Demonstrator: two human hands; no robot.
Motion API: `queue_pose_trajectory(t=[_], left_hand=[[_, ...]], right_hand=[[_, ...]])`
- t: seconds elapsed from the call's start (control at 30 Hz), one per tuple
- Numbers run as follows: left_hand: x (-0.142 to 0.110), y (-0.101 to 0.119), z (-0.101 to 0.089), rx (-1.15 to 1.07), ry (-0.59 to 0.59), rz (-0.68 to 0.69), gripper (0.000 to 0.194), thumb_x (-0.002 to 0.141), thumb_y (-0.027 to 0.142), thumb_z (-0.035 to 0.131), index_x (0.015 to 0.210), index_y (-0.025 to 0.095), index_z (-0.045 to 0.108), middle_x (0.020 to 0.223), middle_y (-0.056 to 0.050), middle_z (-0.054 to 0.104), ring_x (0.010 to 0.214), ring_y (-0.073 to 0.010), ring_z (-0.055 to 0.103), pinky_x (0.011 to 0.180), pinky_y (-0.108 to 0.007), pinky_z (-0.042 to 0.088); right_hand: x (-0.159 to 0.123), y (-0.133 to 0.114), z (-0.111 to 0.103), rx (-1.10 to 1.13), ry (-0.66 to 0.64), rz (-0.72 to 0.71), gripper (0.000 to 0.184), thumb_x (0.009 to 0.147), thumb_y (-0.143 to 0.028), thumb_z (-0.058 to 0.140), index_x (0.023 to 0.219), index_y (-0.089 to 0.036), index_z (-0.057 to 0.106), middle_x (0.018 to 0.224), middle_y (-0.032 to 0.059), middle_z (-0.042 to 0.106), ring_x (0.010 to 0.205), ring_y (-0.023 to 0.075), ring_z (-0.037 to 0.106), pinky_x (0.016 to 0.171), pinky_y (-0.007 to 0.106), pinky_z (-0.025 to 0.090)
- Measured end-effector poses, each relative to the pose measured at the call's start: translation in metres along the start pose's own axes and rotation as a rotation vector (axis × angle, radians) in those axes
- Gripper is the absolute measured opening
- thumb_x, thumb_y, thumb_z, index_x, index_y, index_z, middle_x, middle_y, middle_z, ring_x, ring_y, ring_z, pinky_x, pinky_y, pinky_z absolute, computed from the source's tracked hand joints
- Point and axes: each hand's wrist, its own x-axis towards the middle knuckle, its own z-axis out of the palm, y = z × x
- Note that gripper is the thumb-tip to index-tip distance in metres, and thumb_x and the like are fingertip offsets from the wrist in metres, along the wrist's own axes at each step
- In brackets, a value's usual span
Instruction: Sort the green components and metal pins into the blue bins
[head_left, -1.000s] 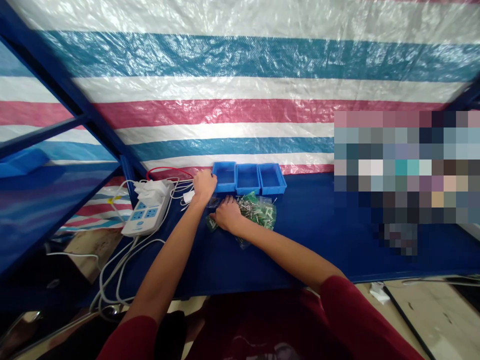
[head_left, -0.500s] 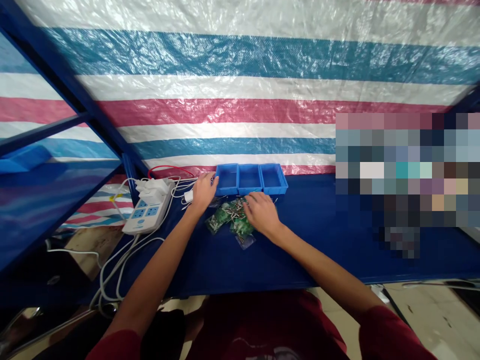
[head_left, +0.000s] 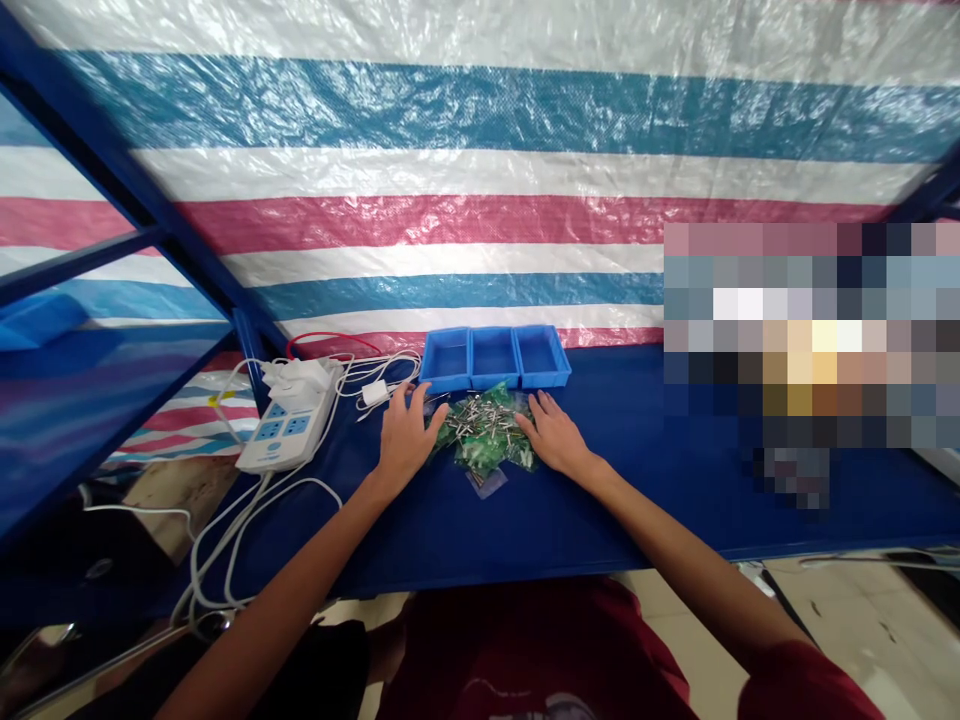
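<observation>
A heap of small metal parts that look like screws point(head_left: 491, 418) lies on the blue table, mixed with crumpled green plastic bags point(head_left: 482, 455). My left hand point(head_left: 406, 432) rests at the heap's left edge, fingers spread and thumb toward the pile. On the opposite edge lies my right hand point(head_left: 556, 436), fingers stretched out, thumb touching or close to the parts. Neither hand holds anything that I can see. Just behind the heap stands a row of three blue bins point(head_left: 495, 358), with nothing visible inside. A small clear bag point(head_left: 487, 483) sticks out at the front.
To the left, a white power strip point(head_left: 289, 425) carries plugged-in adapters, with loose white cables point(head_left: 225, 545) around it. A white charger point(head_left: 374, 393) lies left of the bins. Striped sheeting point(head_left: 465, 220) hangs behind the blue table point(head_left: 465, 540). The right side is pixelated.
My left hand has come down from the left bin to the heap's left side. My right hand has shifted right, off the top of the heap, which now looks more gathered.
</observation>
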Motion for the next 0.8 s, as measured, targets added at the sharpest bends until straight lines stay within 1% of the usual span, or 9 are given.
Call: queue_pose_trajectory(t=[0.2,0.3,0.37,0.4,0.43,0.5,0.6,0.7,0.8], left_hand=[[0.008,-0.005,0.008,-0.107,-0.117,0.059,0.057,0.091,0.048,0.043,0.137,0.014,0.043,0.147,-0.019,0.034,0.132,-0.0322,0.043,0.103,-0.044,0.042],[0.008,0.001,0.002,-0.11,-0.054,0.031,0.051,0.09,0.044,0.044,0.132,0.016,0.047,0.141,-0.017,0.041,0.128,-0.0305,0.048,0.101,-0.042,0.044],[0.006,0.006,-0.004,-0.066,0.018,-0.019,0.043,0.091,0.042,0.044,0.125,0.017,0.053,0.132,-0.016,0.05,0.121,-0.0302,0.053,0.099,-0.042,0.045],[0.004,0.007,-0.007,-0.041,0.016,-0.032,0.041,0.09,0.043,0.045,0.121,0.018,0.056,0.127,-0.015,0.053,0.117,-0.0304,0.055,0.099,-0.042,0.045],[0.003,0.007,-0.008,-0.018,-0.012,-0.036,0.041,0.09,0.045,0.045,0.119,0.019,0.058,0.124,-0.014,0.055,0.115,-0.0308,0.056,0.099,-0.043,0.045],[0.0,0.005,-0.007,-0.007,-0.132,-0.003,0.047,0.09,0.051,0.044,0.122,0.02,0.058,0.128,-0.013,0.055,0.117,-0.0314,0.055,0.1,-0.044,0.044],[-0.006,0.002,0.003,-0.059,-0.309,0.097,0.058,0.093,0.056,0.037,0.14,0.022,0.045,0.143,-0.013,0.045,0.131,-0.0295,0.045,0.107,-0.043,0.038],[-0.013,0.006,0.014,-0.092,-0.383,0.194,0.065,0.093,0.059,0.034,0.149,0.025,0.03,0.153,-0.012,0.033,0.142,-0.0293,0.03,0.113,-0.047,0.029],[-0.016,0.016,0.02,-0.102,-0.422,0.241,0.071,0.092,0.064,0.034,0.152,0.028,0.021,0.158,-0.01,0.023,0.145,-0.0315,0.022,0.114,-0.049,0.026]], right_hand=[[-0.001,-0.004,0.005,0.068,-0.023,-0.004,0.076,0.096,-0.059,0.02,0.145,-0.003,0.038,0.151,0.0228,0.031,0.144,0.0302,0.025,0.115,0.047,0.026],[-0.003,-0.006,0.003,0.088,-0.033,0.005,0.078,0.096,-0.061,0.02,0.146,-0.004,0.035,0.153,0.0224,0.029,0.144,0.0303,0.024,0.115,0.047,0.025],[-0.005,-0.007,0.0,0.102,-0.04,0.007,0.081,0.094,-0.064,0.02,0.148,-0.004,0.031,0.155,0.0221,0.023,0.145,0.031,0.021,0.115,0.046,0.024],[-0.007,-0.007,-0.002,0.107,-0.045,0.002,0.083,0.093,-0.066,0.021,0.149,-0.005,0.028,0.156,0.0216,0.02,0.145,0.0315,0.019,0.116,0.046,0.024],[-0.008,-0.006,-0.004,0.109,-0.053,-0.009,0.086,0.092,-0.069,0.022,0.151,-0.006,0.025,0.157,0.0209,0.017,0.146,0.0319,0.016,0.116,0.046,0.022],[-0.011,-0.006,-0.006,0.108,-0.079,-0.04,0.09,0.089,-0.073,0.024,0.152,-0.009,0.02,0.158,0.0193,0.013,0.147,0.0318,0.012,0.117,0.047,0.019],[-0.012,-0.007,-0.005,0.098,-0.125,-0.086,0.092,0.088,-0.075,0.023,0.153,-0.011,0.017,0.159,0.0181,0.011,0.147,0.0302,0.007,0.118,0.047,0.015],[-0.012,-0.011,0.002,0.077,-0.129,-0.115,0.092,0.088,-0.075,0.022,0.153,-0.011,0.014,0.159,0.0175,0.009,0.148,0.0293,0.005,0.118,0.047,0.015],[-0.01,-0.015,0.013,0.047,-0.089,-0.113,0.091,0.089,-0.073,0.02,0.154,-0.009,0.012,0.159,0.0177,0.007,0.148,0.0295,0.004,0.118,0.048,0.014]])
